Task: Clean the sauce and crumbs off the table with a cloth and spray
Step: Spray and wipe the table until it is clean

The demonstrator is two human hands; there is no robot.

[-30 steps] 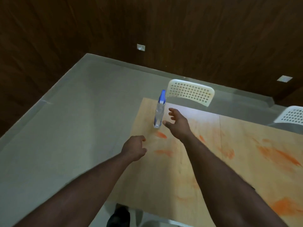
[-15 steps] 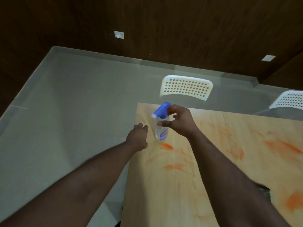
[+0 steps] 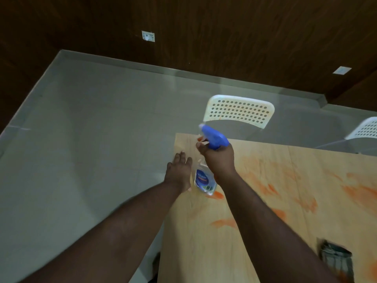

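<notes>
While the spray bottle (image 3: 204, 180) hangs tilted above the tabletop (image 3: 204, 231) near its far left corner, the right hand (image 3: 219, 160) grasps its neck, fingers (image 3: 201, 147) curled below the blue trigger head (image 3: 214, 137). The left hand (image 3: 178, 172) hovers just beside the bottle, fingers released. Orange sauce smears (image 3: 263, 184) spread to the right. Judgement: turn the nozzle toward the smears, not the left edge. A dark cloth (image 3: 336, 260) lies near the front edge. White chairs (image 3: 238, 110) stand beyond; floor (image 3: 91, 139) lies left.
</notes>
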